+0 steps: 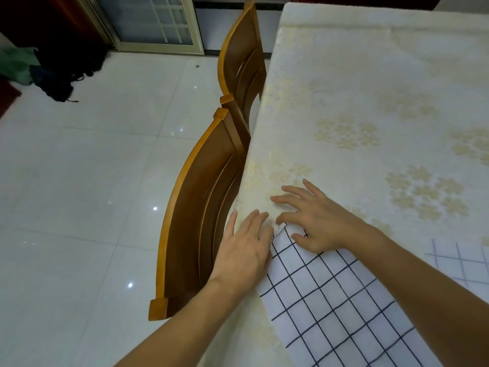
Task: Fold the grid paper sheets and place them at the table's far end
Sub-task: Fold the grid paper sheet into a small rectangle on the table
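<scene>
Pressing the grid paper sheet (330, 295) flat at the table's (344, 88) left edge, left hand (242, 250) fingers straight, right hand (315, 223) fingers spread wide on its far corner. Better squaring corners before creasing, keeping paper from sliding overboard.

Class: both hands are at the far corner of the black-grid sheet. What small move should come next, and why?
Probably pinch that corner and draw it back over the grid sheet to start a fold: the left hand and right hand lie flat at it, gripping nothing, and the sheet lies unfolded.
</scene>
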The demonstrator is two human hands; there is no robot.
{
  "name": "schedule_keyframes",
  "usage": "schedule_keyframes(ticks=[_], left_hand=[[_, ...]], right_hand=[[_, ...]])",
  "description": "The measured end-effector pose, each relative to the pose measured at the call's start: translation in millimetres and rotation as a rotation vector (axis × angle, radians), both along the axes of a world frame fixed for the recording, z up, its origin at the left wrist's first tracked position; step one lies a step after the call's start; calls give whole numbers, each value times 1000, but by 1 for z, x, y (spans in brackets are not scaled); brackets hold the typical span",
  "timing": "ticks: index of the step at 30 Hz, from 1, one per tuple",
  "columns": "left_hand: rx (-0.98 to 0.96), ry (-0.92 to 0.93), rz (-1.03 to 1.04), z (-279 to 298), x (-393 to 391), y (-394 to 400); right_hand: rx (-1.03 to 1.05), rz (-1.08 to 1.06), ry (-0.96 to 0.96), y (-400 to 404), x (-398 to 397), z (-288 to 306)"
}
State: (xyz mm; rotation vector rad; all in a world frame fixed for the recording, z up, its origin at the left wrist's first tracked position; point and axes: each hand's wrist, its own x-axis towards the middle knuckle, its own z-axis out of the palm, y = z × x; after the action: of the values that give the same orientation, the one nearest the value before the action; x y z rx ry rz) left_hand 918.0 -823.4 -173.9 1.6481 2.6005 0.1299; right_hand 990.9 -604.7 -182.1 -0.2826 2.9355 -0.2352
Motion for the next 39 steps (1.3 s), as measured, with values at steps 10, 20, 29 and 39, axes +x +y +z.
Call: schedule_keyframes(ticks=[10, 20, 29, 39], left_hand=[[105, -45, -77, 51, -8, -10], [257, -95, -249, 90, 76, -40], [243, -153, -461, 60, 143, -56], [-46, -287, -629, 15, 190, -59]], right_hand=[[-28, -61, 164, -3, 1, 55], [50, -93, 141, -36, 110, 108], [142, -219, 120, -73, 218, 67], [104, -442, -10, -102, 281, 4]])
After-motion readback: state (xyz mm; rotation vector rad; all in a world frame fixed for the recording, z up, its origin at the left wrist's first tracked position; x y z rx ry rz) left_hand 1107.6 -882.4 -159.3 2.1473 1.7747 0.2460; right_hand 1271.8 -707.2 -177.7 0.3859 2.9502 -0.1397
